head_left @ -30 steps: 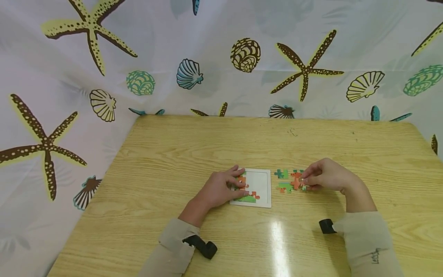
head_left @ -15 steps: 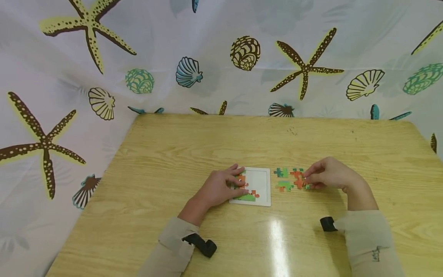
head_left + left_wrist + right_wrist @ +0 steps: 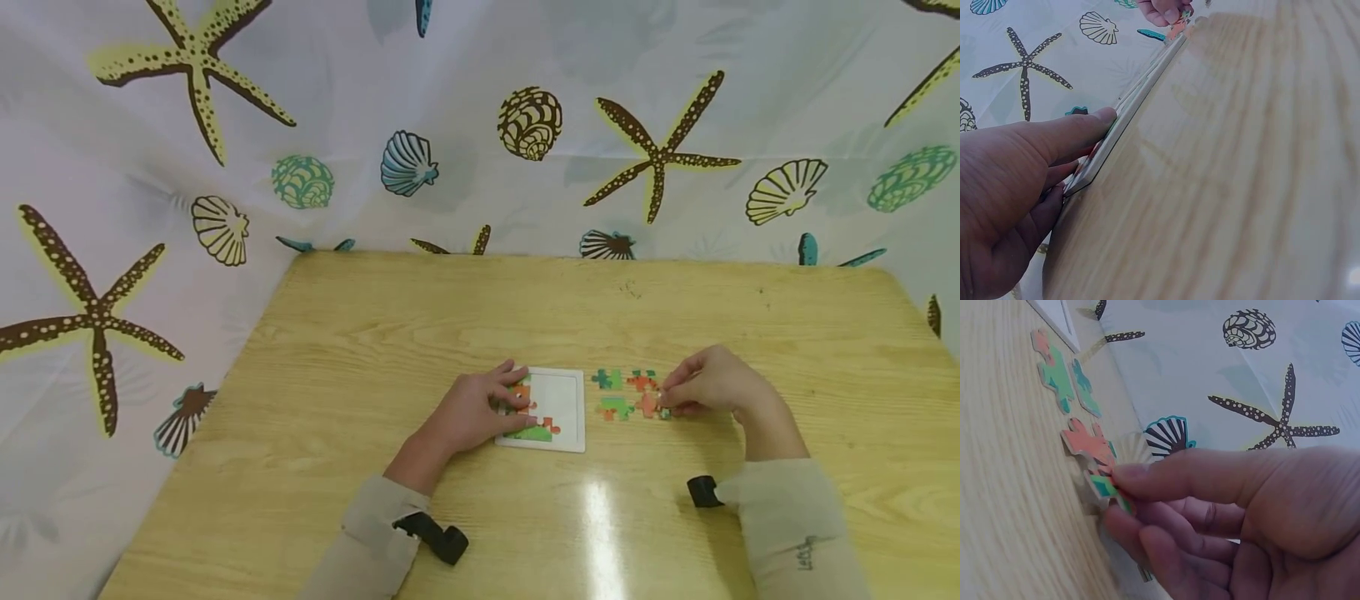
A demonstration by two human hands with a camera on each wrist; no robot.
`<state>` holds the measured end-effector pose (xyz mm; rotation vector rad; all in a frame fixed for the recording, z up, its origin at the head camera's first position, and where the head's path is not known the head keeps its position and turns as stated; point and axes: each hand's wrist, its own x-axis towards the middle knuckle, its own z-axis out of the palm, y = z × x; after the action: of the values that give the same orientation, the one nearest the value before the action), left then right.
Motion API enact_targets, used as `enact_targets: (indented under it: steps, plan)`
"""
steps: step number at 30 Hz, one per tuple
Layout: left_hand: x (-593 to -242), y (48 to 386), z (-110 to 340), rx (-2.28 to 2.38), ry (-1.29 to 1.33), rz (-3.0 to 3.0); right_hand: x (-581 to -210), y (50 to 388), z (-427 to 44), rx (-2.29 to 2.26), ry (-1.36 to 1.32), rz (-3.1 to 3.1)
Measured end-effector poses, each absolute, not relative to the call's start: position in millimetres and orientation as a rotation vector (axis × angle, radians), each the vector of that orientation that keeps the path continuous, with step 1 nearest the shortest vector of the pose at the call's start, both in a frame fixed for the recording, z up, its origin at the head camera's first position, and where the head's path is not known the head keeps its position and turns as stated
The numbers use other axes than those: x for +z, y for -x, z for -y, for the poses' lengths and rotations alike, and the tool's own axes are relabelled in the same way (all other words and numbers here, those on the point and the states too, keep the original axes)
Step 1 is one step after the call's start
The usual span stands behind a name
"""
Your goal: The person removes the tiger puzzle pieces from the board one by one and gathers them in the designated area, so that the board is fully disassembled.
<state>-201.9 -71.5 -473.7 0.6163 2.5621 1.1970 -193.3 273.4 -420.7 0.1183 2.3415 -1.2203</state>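
The left hand (image 3: pixel 472 406) rests with relaxed fingers on the puzzle board (image 3: pixel 558 396), perhaps to steady it. The right hand (image 3: pixel 711 386) pinches a green piece (image 3: pixel 1104 485) at its edge; loose pieces (image 3: pixel 1055 378) lie beyond these fingertips.

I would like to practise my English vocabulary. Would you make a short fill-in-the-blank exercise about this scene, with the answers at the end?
1. The left hand rests on the tray, whose rim is ____ in colour.
2. The right hand pinches a piece between a finger and the ____.
3. In the head view, the loose pieces lie to the ____ of the tray.
4. The cloth is printed with starfish and ____.

Missing words: white; thumb; right; shells.
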Motion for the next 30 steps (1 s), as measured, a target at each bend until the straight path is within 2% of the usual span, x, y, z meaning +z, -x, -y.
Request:
enact_targets:
  steps: [15,30]
  plan:
    - [-472,197,74,1.208,-0.634,-2.577,-415,191,-262,-1.003,-0.186,-2.529]
    - [-472,199,70,1.214,-0.623,-2.575,-415,189,-265,-1.000,-0.164,-2.530]
